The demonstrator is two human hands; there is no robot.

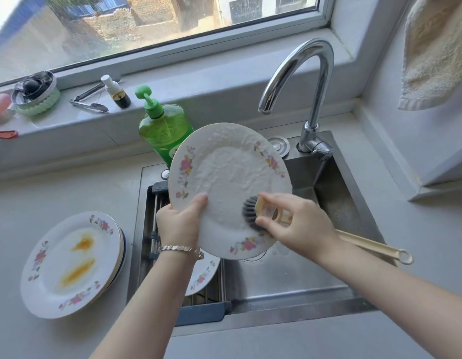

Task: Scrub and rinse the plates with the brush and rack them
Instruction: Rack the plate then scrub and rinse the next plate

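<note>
Your left hand (pixel 180 224) clamps soapy plate (pixel 228 187) at lower rim, tilted above sink (pixel 336 203). Your right hand (pixel 300 224) pinches brush (pixel 253 211) near head, bristles on plate. Plate stiff, breakable, probably slippery: keep thumb on rim.

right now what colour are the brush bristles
The bristles are dark grey, head view.

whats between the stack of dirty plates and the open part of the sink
Head view: a drying rack over the sink's left side, with one floral plate lying on it.
</note>
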